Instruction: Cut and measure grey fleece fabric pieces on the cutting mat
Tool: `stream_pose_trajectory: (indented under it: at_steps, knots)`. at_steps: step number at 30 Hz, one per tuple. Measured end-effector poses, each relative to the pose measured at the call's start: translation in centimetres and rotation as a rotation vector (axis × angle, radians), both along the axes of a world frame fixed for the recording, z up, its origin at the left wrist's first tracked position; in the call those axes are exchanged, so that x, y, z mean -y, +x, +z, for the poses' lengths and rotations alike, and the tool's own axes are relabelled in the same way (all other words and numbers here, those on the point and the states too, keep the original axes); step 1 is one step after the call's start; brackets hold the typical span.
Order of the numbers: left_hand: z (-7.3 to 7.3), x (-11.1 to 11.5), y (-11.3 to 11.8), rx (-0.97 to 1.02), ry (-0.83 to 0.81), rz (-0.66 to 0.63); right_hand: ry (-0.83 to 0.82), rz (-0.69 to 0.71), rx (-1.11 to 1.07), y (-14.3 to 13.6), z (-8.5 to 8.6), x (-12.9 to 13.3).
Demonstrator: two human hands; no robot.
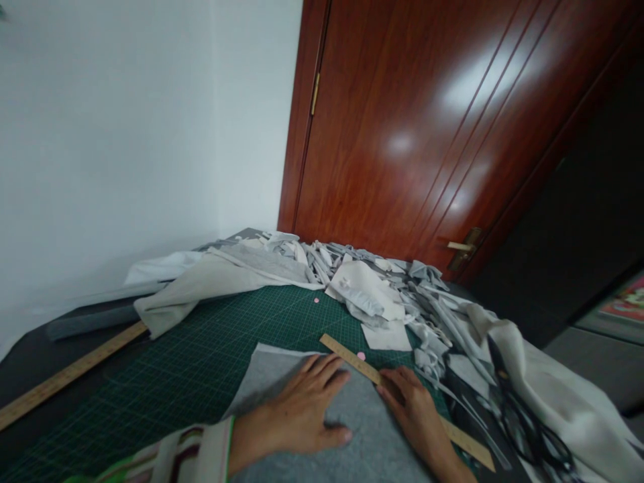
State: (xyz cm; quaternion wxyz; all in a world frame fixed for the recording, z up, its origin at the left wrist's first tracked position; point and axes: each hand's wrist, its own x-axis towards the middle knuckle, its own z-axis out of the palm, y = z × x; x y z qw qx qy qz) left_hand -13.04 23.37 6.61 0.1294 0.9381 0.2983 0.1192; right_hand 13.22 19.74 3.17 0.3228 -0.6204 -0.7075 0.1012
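Note:
A piece of grey cloth (352, 439) lies on the green cutting mat (236, 329). My left hand (306, 409) rests flat on this cloth, its fingers apart and its thumb stretched out. A wooden ruler (347, 352) runs slantwise along the cloth's right side. Curled fingers of my right hand (410, 406) grip the ruler near its middle, and the hand and wrist cover part of it. Pink dots, one of them a small pink disc (361, 356) beside the ruler, show on the mat.
Black-handled scissors (523, 416) lie at the right by bunched pale cloth (558, 389). Fabric scraps (372, 292) pile along the far edge. A longer wooden ruler (70, 372) lies at the left, partly under draped cloth (201, 275). Beyond stand a wall and a brown door (382, 147).

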Motion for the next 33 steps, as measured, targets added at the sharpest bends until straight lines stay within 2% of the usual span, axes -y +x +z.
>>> stream_pose_trajectory:
  at_steps: [4, 7, 9, 12, 15, 17, 20, 24, 26, 29, 33]
  knots:
    - [-0.2, -1.1, -0.4, -0.019, -0.011, 0.022, 0.057, -0.029, 0.0, 0.6, -0.2, 0.0]
    - [-0.4, -1.5, -0.7, -0.038, -0.028, -0.001, 0.101, -0.028, -0.032, 1.0, 0.6, 0.1]
    - [-0.4, -1.6, -0.7, -0.031, -0.013, -0.003, 0.116, -0.003, -0.073, 0.9, 2.0, 0.2]
    - [-0.4, -1.6, -0.6, -0.021, -0.008, 0.006, 0.057, 0.081, -0.132, -0.1, 5.1, 0.7]
    - [-0.2, -1.6, -0.5, 0.004, -0.009, 0.003, -0.059, 0.204, -0.179, -2.3, 8.0, 1.4]
    - [-0.1, -1.4, -0.4, 0.011, -0.004, 0.0, -0.126, 0.296, -0.197, -4.3, 9.0, 1.6]
    - [0.1, -0.7, -0.1, 0.023, 0.027, -0.01, -0.184, 0.409, -0.219, -7.2, 8.7, 1.0]
    - [-1.0, 0.9, 0.1, 0.017, 0.012, -0.028, -0.232, 0.453, -0.244, -9.8, 6.3, -1.3]
    - [-2.0, 1.6, 0.1, 0.006, -0.003, -0.027, -0.265, 0.419, -0.197, -10.3, 5.3, -2.3]
    - [-3.2, 2.2, 0.1, 0.017, 0.005, -0.055, -0.242, 0.422, -0.107, -10.1, 4.6, -3.2]
    - [-3.3, 2.6, 0.2, -0.012, 0.04, -0.099, -0.262, 0.476, -0.043, -9.7, 4.6, -3.2]
